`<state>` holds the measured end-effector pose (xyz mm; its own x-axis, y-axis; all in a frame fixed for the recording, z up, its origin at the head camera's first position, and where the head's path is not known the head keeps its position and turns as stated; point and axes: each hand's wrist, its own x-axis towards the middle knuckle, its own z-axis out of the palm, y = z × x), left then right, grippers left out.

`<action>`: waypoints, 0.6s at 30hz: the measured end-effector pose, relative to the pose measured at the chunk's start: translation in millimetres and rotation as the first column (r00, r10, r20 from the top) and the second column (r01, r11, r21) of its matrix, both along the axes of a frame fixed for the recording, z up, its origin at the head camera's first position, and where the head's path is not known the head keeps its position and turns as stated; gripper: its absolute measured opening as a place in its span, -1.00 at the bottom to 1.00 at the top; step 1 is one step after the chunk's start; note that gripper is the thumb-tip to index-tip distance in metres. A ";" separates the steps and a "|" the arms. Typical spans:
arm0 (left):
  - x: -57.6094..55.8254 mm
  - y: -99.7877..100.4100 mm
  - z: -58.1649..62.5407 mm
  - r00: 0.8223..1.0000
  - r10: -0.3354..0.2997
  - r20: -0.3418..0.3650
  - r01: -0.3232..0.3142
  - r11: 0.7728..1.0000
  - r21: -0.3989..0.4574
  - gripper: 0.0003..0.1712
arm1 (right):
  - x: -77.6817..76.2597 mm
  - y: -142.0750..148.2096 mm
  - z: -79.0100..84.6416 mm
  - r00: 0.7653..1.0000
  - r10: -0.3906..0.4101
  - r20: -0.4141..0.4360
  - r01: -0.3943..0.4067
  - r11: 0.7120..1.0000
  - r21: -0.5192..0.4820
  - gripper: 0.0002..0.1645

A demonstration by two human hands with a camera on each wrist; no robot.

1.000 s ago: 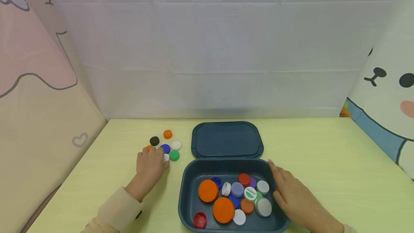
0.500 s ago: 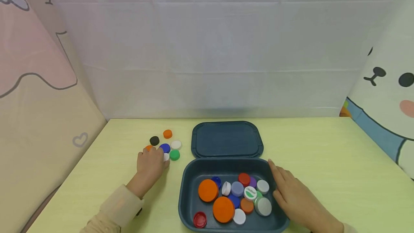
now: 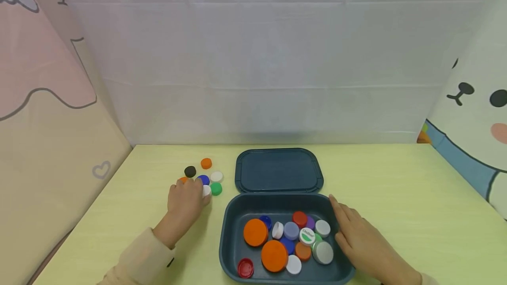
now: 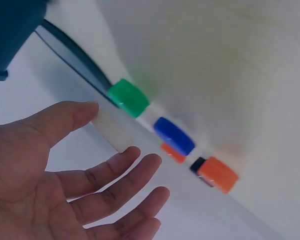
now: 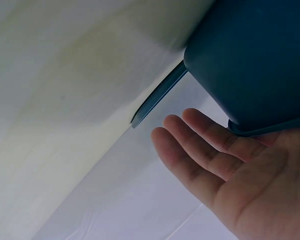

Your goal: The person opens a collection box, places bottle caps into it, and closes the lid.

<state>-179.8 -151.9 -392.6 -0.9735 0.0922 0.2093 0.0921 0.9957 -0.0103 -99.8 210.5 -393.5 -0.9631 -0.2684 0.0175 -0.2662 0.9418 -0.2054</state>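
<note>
My left hand (image 3: 185,201) pinches a white bottle cap (image 4: 111,132) between thumb and index finger, the other fingers loosely bent beside it. Right by it on the table lies a green cap (image 3: 216,188), with a blue cap (image 3: 203,180) just behind. Another white cap (image 3: 216,176), a black cap (image 3: 190,171) and an orange cap (image 3: 206,163) lie farther back; a second orange cap (image 3: 184,180) is partly hidden by the knuckles. My right hand (image 3: 362,245) rests with fairly straight fingers along the right rim of a dark blue box (image 3: 226,241).
Inside the box sit several caps, among them a large orange cap (image 3: 274,256), a red cap (image 3: 245,268) and a silver-white cap (image 3: 323,253). The box's flat lid (image 3: 279,170) lies right behind it. A white curtain (image 3: 277,65) hangs along the table's back edge.
My left hand has shifted slightly right with the white cap, and the green cap has moved slightly right too. The right hand stays at the box rim.
</note>
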 end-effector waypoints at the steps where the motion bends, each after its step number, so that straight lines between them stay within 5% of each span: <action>1: 2.2 1.9 2.5 1.000 -0.009 -0.019 0.009 1.000 0.001 -0.59 | 0.0 0.0 0.2 1.000 0.000 0.003 0.000 1.000 -0.001 -0.20; 10: 21.6 21.9 27.0 0.969 -0.110 -0.222 0.109 0.994 -0.020 -0.57 | 0.4 -1.0 1.3 1.000 -0.004 -0.004 0.004 1.000 -0.001 -0.20; 18: 42.9 46.3 41.6 0.964 -0.171 -0.204 0.162 0.985 -0.058 -0.54 | 0.6 -0.9 0.5 1.000 0.004 -0.023 -0.004 1.000 -0.003 -0.21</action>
<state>-136.9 -105.6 -351.0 -0.8794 0.2619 0.3975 0.2481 0.9648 -0.0868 -99.1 209.7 -393.0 -0.9615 -0.2718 0.0401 -0.2742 0.9401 -0.2023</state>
